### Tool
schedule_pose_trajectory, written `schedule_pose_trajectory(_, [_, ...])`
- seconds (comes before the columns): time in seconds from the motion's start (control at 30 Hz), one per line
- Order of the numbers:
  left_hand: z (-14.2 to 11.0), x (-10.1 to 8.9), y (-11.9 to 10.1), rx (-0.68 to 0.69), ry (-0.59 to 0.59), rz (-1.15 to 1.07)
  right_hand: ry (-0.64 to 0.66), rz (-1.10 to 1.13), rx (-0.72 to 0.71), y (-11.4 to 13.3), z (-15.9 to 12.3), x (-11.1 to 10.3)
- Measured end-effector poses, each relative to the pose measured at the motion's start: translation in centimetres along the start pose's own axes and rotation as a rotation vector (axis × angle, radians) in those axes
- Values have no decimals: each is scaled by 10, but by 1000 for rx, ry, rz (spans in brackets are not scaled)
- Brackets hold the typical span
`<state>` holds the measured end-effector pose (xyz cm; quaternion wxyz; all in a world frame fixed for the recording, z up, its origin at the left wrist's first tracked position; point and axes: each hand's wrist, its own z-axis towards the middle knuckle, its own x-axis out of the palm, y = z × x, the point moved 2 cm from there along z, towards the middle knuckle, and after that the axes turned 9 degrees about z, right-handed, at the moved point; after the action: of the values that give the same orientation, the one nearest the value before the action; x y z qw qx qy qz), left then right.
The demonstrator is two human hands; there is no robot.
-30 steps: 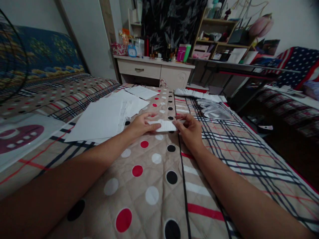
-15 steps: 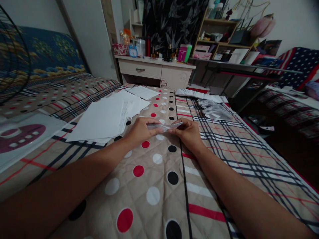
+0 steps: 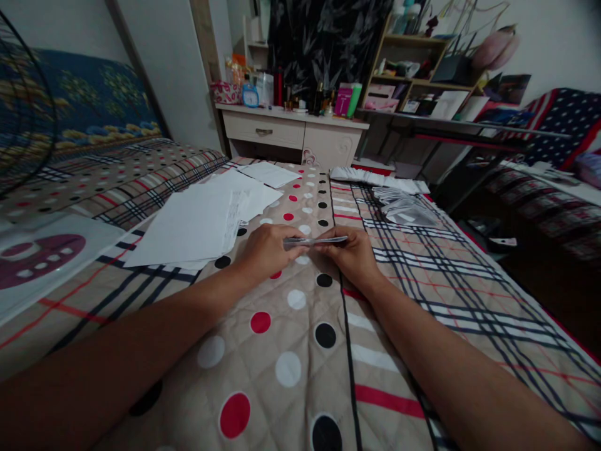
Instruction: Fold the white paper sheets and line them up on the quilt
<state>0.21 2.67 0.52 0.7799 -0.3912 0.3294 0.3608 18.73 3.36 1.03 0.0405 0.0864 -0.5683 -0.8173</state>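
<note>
Between my two hands is a thin folded paper strip, seen nearly edge-on just above the dotted bedspread. My left hand pinches its left part, thumb below and fingers behind. At the other side my right hand is closed on it, the thumb meeting the strip close to the middle. Fingers cover both ends of the strip. Left of my left hand lie stacked white paper sheets, with handwriting or print along the right edge of the top one.
Beyond my right hand lie a fanned pile of small clear-and-white packets and a long white folded bundle. A plastic bag with a purple print rests at left. A white dresser stands past the bed's far end.
The strip has turned from showing its white lined face to being seen nearly edge-on. My hands have drawn slightly closer together, both still gripping it.
</note>
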Motion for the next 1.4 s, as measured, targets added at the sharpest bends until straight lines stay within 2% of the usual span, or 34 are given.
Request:
schedule_pose_trajectory(0.13, [0,-1,1,-52,65,25,-38,-52,-4,2,1,-3])
schedule_pose_trajectory(0.47, [3,-11,-10,-102,149,40,-49,8,42,2,2,-4])
schedule_pose_trajectory(0.53, [3,-10,-10,-70,168,104,-32,-21,38,3,1,-4])
schedule_pose_trajectory(0.67, [2,-10,-16,118,168,188,47,-71,26,2,-2,0])
schedule_pose_trajectory(0.73, [3,-10,-19,167,172,198,90,-72,45,1,-3,3])
schedule_pose_trajectory(0.8, [4,-10,-19,120,195,183,112,-35,89,-2,-4,5])
schedule_pose_trajectory(0.9, [5,-8,-15,-28,270,45,116,52,163,-6,-5,5])
schedule_pose_trajectory(0.97, [5,-5,-12,-84,351,-84,101,54,168,-5,-5,4])
schedule_pose_trajectory(1.07, [4,-2,-12,-99,452,-220,77,-23,132,0,-7,2])
schedule_pose_trajectory(1.23, [5,-7,-15,-87,487,-312,31,-100,77,5,-8,0])
schedule_pose_trajectory(1.33, [8,-13,-11,-147,512,-385,12,-125,43,4,-7,-3])
schedule_pose_trajectory(1.4, [11,-16,-4,-175,484,-381,4,-120,30,2,-6,-5])
